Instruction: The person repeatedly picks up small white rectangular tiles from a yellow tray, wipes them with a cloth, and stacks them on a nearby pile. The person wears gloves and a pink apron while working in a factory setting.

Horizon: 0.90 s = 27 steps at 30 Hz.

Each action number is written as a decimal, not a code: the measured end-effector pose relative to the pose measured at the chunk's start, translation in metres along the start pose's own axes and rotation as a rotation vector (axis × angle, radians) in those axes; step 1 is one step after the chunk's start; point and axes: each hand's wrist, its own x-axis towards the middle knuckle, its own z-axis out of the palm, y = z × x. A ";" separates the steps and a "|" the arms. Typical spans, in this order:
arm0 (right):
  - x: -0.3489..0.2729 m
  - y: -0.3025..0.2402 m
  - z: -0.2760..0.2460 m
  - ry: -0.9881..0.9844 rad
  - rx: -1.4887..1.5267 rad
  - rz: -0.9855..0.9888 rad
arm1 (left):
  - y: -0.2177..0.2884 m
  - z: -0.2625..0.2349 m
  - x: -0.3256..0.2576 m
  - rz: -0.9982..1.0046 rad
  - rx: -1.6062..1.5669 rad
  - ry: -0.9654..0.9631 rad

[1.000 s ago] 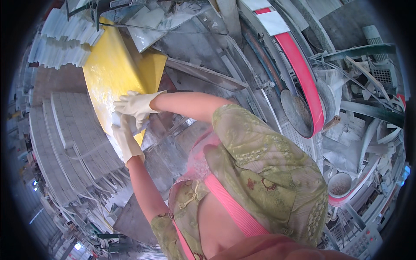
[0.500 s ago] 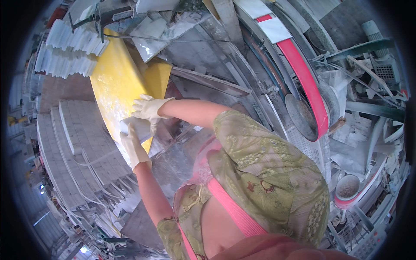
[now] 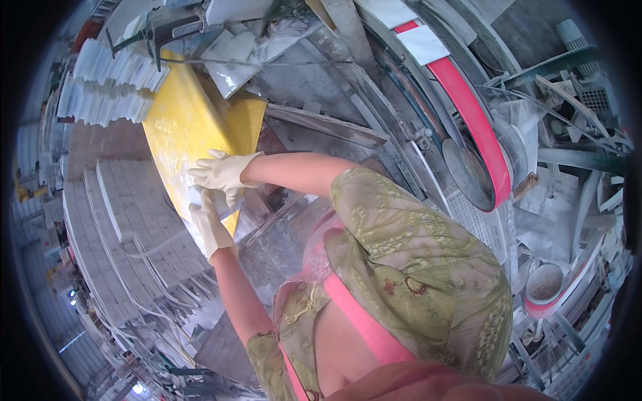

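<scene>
Both my hands wear cream rubber gloves and meet over a yellow sheet (image 3: 184,113), which is wet and draped over a support. Between them is a pale flat tile (image 3: 194,194), mostly covered by the gloves. My left hand (image 3: 210,226) grips its near side, fingers pointing away from me. Across the tile's far side lies my right hand (image 3: 221,175), its fingers spread and stretched to the left. Its thumb hangs down close to the left fingertips.
Stacked white tiles (image 3: 110,87) stand at the far left. Below them are long rows of grey stacked slabs (image 3: 134,227). On the right, a machine's pink belt (image 3: 471,120) carries white tiles (image 3: 423,45) at its far end. A wooden board (image 3: 331,125) lies beyond my right arm.
My right hand has slid left and slightly down across the tile, covering more of it. The left hand has shifted little, and the whole view has moved slightly.
</scene>
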 end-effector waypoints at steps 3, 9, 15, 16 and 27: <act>-0.006 -0.011 -0.016 0.156 0.070 -0.095 | -0.007 -0.002 0.009 0.037 0.025 -0.004; -0.102 0.021 -0.068 0.468 0.090 0.033 | -0.020 -0.007 0.020 0.101 0.028 -0.039; -0.299 0.102 -0.130 0.790 -0.071 0.609 | -0.015 -0.004 0.013 0.107 0.027 -0.028; -0.337 0.108 -0.141 0.841 -0.019 0.612 | -0.013 -0.004 0.011 0.081 0.025 -0.026; -0.435 0.188 -0.153 0.695 -0.573 0.992 | -0.031 -0.008 0.029 0.085 -0.013 -0.003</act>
